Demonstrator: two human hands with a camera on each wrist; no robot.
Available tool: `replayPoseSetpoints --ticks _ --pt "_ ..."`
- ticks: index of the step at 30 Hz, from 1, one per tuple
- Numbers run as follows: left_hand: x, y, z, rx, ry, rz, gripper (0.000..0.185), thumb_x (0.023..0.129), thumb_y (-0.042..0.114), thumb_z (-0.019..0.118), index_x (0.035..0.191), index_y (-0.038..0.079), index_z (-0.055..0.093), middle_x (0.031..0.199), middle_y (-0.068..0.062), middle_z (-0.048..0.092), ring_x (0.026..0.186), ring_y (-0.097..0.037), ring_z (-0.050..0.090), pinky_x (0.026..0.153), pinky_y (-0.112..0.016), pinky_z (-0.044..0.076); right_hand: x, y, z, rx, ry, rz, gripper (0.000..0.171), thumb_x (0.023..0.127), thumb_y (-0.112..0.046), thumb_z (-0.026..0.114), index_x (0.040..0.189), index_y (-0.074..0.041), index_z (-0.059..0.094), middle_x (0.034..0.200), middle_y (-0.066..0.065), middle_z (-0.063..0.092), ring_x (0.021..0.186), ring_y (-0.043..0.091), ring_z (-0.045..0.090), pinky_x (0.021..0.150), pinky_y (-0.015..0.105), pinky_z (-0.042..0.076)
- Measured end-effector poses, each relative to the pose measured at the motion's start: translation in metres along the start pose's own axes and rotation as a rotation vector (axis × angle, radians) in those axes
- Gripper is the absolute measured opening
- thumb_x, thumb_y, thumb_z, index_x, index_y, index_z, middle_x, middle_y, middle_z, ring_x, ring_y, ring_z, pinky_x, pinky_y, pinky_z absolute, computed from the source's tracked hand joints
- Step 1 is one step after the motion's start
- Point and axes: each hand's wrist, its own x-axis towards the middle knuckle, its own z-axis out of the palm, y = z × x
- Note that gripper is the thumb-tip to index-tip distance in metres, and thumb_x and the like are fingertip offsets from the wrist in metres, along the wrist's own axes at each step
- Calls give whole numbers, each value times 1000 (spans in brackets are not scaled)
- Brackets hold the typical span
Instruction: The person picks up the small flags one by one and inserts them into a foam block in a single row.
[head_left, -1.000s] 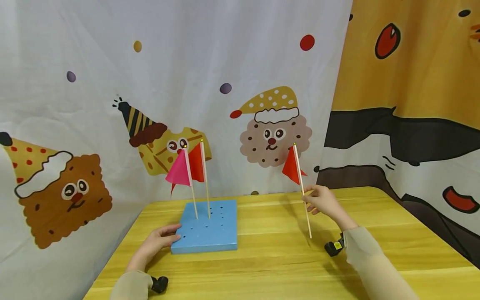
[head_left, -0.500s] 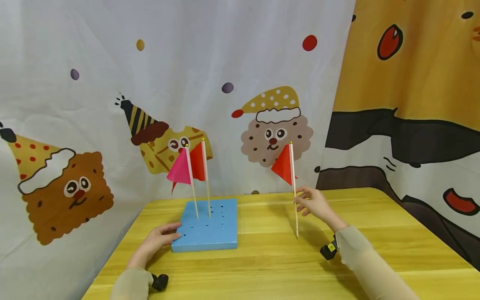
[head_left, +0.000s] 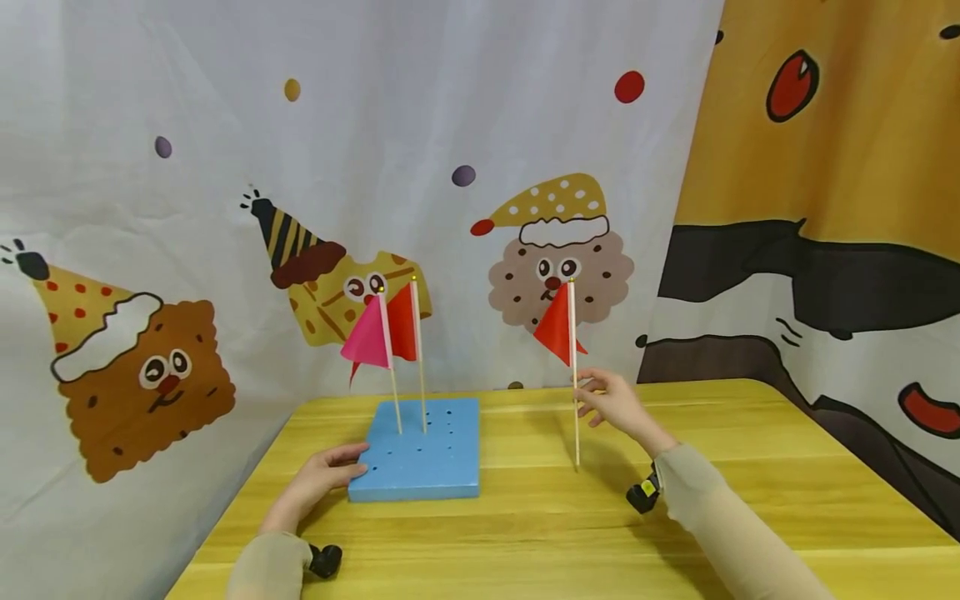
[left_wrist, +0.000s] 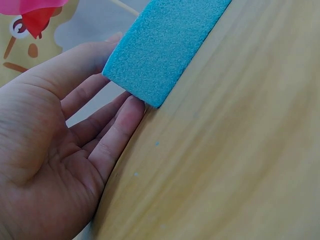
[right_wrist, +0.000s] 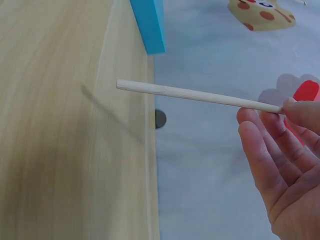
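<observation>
My right hand [head_left: 613, 406] pinches the wooden stick of a red pennant flag [head_left: 557, 327] between thumb and fingers. This flag is upright, with its bare lower end above the table; that stick [right_wrist: 200, 95] crosses the right wrist view. To its left lies a light blue foam block [head_left: 427, 467] with several small holes in its top. A pink flag [head_left: 367, 335] and another red flag [head_left: 406, 323] stand in it on their sticks. My left hand [head_left: 318, 479] holds the block's left edge, thumb [left_wrist: 80, 62] at the top and fingers at the side.
Everything is on a yellow wood-grain table [head_left: 540, 542]. A white cloth [head_left: 420, 92] printed with cartoon cookies and cheese hangs close behind it, with an orange and black printed part [head_left: 810, 167] at the right.
My right hand has moved left with the red flag, whose stick has turned from slanted to nearly vertical. My left hand stays at the block.
</observation>
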Motion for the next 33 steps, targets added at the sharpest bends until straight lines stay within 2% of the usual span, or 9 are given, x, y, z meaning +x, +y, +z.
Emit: replayPoseSetpoints --ticks 10,17,23,28,33 --pt "1 -1 0 8 -8 19 56 91 27 70 140 4 52 141 -20 49 116 -30 55 91 -43 49 16 -19 27 11 -46 -52 25 95 -7 62 119 -2 61 91 18 67 71 37 67 55 53 55" --pt "1 -1 -1 8 -4 14 56 91 27 70 139 5 53 141 -19 49 115 -29 56 92 -44 49 25 -33 45 3 -80 -98 23 94 -9 65 116 -4 62 87 14 68 75 46 66 52 50 55" --pt "3 0 -2 15 7 24 55 90 26 71 138 5 55 139 -19 50 113 -26 57 91 -42 49 37 -44 63 -22 -113 -128 22 94 -10 64 116 -5 62 89 17 67 74 45 66 49 43 55" --pt "2 -2 -1 16 -1 24 54 90 25 71 138 4 55 139 -21 50 116 -30 55 91 -43 49 48 -46 76 -21 -118 -106 21 94 -10 64 115 -8 63 88 12 67 75 44 66 48 39 55" --pt "2 -3 0 17 -3 20 55 91 26 70 138 3 54 139 -22 49 118 -32 53 91 -44 49 57 -48 88 -27 -120 -121 20 94 -10 64 115 -7 62 87 10 67 73 39 67 49 38 55"
